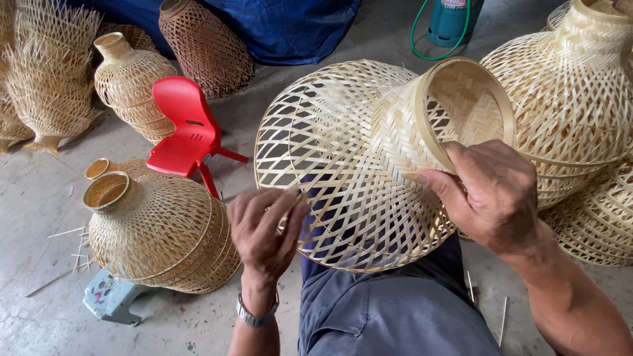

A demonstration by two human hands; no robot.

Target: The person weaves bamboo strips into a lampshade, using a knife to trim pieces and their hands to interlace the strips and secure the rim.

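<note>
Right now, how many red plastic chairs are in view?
1. The red chair stands on the floor left of the basket in the hands, beside the woven baskets; others may be hidden.

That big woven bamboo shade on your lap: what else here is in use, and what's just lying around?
In use:
pale woven bamboo shade
left hand
right hand

Lying about:
small red plastic chair
stacked bamboo shades
green hose
blue tarpaulin

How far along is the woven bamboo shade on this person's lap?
Done: the bamboo shade has its lattice body and rimmed neck woven. In hand: right hand grips the neck, left hand pinches a strip at the edge. Left: only edge finishing, seemingly; finished shades are stacked nearby.
</note>
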